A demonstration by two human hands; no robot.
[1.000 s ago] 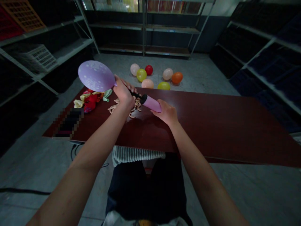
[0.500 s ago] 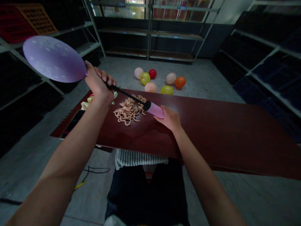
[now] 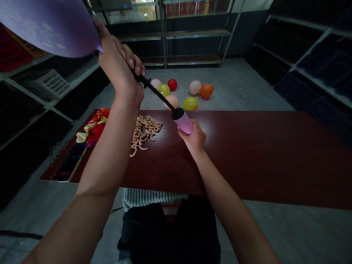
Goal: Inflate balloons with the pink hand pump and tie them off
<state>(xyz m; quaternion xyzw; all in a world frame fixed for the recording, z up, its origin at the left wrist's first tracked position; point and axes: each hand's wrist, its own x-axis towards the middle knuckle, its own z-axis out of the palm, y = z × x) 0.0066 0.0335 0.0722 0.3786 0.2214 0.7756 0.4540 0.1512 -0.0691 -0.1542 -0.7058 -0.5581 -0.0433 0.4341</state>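
Our lilac balloon (image 3: 46, 27), dotted with pale speckles, now sits high at the left, cut off by the edge of the view: it has risen and swung nearer to us since a moment ago. Our left hand (image 3: 118, 62) is clamped around its neck and the top of the hand pump (image 3: 183, 123). The pump's black rod (image 3: 156, 93) slants down to the right from that grip to the pink barrel, which our right hand (image 3: 192, 137) grips. Our hands are apart, joined only through the pump, and both are raised over the dark red tabletop (image 3: 261, 154). On the table's left part lie pale curled strips (image 3: 141, 134) and, further left, crumpled red and yellow material (image 3: 96, 126). Beyond the far edge, inflated balloons (image 3: 181, 91) rest on the concrete floor before metal shelving (image 3: 192, 33).
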